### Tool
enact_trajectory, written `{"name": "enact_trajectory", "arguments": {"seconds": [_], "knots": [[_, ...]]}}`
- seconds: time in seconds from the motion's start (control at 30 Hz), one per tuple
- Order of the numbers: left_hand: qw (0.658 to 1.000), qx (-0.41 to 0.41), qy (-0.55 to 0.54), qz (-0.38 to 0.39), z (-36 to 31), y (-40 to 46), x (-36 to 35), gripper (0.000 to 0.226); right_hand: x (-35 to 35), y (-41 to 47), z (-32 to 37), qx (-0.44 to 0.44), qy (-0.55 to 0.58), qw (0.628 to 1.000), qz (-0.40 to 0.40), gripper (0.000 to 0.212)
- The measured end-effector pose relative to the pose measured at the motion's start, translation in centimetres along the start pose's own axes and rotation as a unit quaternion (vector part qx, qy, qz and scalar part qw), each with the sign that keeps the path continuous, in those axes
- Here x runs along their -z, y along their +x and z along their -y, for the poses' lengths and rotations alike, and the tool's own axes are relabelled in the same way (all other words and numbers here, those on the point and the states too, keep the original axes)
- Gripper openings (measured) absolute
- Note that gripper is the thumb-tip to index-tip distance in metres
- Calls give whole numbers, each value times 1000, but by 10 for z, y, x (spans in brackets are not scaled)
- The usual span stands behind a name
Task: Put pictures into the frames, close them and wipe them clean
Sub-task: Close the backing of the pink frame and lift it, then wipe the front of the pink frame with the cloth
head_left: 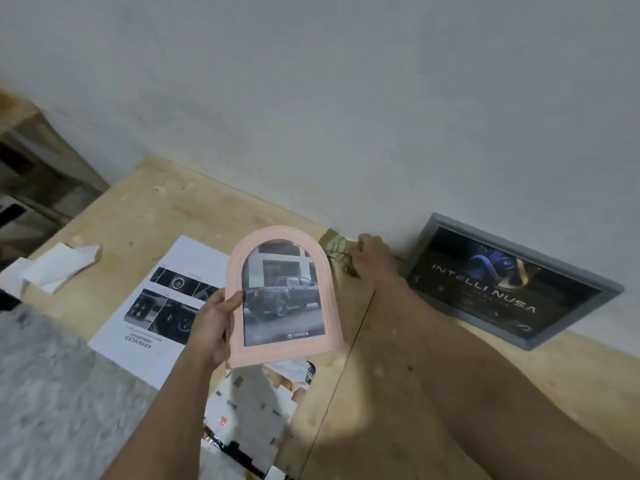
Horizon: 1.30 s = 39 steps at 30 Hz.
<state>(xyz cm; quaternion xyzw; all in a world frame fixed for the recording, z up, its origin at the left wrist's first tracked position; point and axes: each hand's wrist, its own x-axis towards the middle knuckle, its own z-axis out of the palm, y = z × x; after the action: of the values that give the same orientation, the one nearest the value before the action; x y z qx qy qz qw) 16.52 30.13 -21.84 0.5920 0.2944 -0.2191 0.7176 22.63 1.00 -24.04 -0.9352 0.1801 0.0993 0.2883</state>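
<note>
The left hand (211, 327) grips the pink arched frame (282, 296) above the tabletop (398, 358); its picture shows a pickup truck, marked "TOYOTA". The right hand (370, 258) pinches a partly hidden greenish cloth (337, 249) at the wall. A grey frame (512, 278) reads "INTELLI NUSA"; a printed sheet (162, 303), "ADVANCED". Cut papers (249, 410) below are blurred.

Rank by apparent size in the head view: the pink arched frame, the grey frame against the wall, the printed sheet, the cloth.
1. Grey frame and printed sheet: alike, not ranked.
2. Pink arched frame, though held nearer the camera.
3. Cloth, partly hidden by the right hand.
</note>
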Motion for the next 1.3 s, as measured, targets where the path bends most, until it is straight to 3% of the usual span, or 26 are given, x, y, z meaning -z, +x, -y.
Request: {"name": "enact_trajectory", "arguments": {"seconds": [0.17, 0.27, 0.33, 0.4, 0.47, 0.6, 0.73, 0.83, 0.9, 1.0, 1.07, 1.13, 1.2, 1.3], "knots": [[999, 15, -18, -37, 6, 23, 8, 18, -36, 45, -9, 98, -197, 972, 84, 60], [998, 27, -24, -48, 14, 32, 8, 16, -50, 53, -15, 131, -239, 962, 9, 40], [998, 27, -30, -52, 17, 33, 7, 15, -51, 55, -17, 129, -201, 970, -32, 38], [998, 22, -32, -49, 18, 32, 5, 18, -40, 54, -13, 109, -64, 992, -31, 38], [999, 14, -33, -34, 14, 22, 6, 19, -23, 43, 0, 104, 56, 992, -43, 25], [1000, -10, -21, 11, 4, 7, -7, 23, 20, 15, 41, 160, 82, 977, -118, 13], [996, -70, -20, 54, -21, -29, -17, 20, 51, -39, 92, 340, -89, 927, -128, 46], [989, -124, -44, 61, -39, -52, -12, 23, 47, -89, 98, 355, -168, 907, -152, 52], [986, -155, -53, 44, -47, -68, -2, 25, 35, -130, 85, 359, -168, 908, -135, 51], [983, -170, -50, 40, -49, -90, 14, 28, 18, -189, 55, 361, -145, 920, -41, 45], [982, -181, -32, 41, -47, -105, 20, 28, 22, -218, 49, 352, -88, 932, 23, 38], [980, -192, -23, 47, -44, -118, 23, 25, 46, -228, 60, 292, -4, 956, 32, 38], [977, -202, -19, 71, -45, -133, 22, 24, 78, -226, 83, 280, 50, 956, -72, 44], [967, -220, 2, 127, -52, -154, 14, 27, 116, -218, 126, 325, 9, 916, -234, 54]]}}
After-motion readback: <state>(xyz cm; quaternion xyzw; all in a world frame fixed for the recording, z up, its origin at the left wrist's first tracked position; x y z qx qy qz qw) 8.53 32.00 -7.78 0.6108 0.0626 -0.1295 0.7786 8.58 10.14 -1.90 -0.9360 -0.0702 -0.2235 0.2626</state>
